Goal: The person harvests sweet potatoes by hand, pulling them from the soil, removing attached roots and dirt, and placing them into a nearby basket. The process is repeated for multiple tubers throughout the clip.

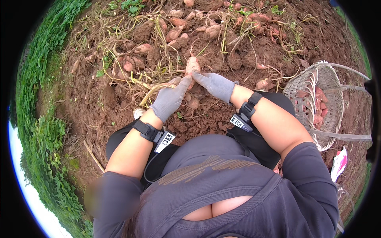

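Both hands wear grey knitted gloves with small dots and meet over one sweet potato (193,65) that points away from me. My left hand (172,95) closes on its near end, with pale vine stems running beside and under the fingers. My right hand (215,85) has its fingertips on the root's right side. A thin root tail rises from the far tip. Just below the hands, a few soil-covered sweet potatoes (193,103) lie on the reddish-brown soil. The fingers partly cover the held root's lower end.
Many dug sweet potatoes (212,31) with cut vines lie across the soil ahead. To the right a woven basket (335,119) tilts on its side with sweet potatoes inside. A white and pink packet (339,164) lies near it. Green vines (44,125) border the left.
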{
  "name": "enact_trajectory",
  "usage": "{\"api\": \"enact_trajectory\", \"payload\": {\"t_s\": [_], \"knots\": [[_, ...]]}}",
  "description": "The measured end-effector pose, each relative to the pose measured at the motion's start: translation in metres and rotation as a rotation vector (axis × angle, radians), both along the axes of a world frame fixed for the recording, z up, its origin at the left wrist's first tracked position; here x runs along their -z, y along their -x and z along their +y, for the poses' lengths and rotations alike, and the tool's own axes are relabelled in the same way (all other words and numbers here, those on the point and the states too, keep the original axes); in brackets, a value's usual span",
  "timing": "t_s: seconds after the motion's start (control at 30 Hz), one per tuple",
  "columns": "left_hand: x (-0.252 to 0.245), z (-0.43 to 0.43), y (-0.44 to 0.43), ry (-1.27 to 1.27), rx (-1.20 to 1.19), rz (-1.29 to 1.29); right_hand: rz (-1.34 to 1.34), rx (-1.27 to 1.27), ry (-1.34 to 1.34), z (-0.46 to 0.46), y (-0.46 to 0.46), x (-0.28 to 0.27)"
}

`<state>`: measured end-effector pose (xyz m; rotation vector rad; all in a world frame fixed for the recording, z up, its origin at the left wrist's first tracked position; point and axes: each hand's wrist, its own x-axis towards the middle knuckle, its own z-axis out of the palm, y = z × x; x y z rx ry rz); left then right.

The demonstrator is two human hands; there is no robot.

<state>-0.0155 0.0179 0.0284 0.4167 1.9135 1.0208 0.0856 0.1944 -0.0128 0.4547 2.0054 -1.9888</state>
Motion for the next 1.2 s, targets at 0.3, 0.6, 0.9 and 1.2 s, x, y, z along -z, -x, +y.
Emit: {"api": "enact_trajectory", "payload": {"t_s": [0.3,0.6,0.9,1.2], "knots": [[0.012,-0.006,0.000,-0.076,0.060,0.152,-0.069,0.030,0.045,-0.004,-0.002,-0.005],[0.013,-0.004,-0.002,-0.080,-0.131,0.096,0.090,0.489,0.355,0.002,0.012,0.001],[-0.003,0.005,-0.017,-0.081,0.240,0.015,0.067,0.323,0.425,-0.004,0.010,-0.007],[0.023,0.004,-0.006,-0.213,0.481,0.145,0.260,0.249,-0.384,-0.018,0.001,-0.034]]}}
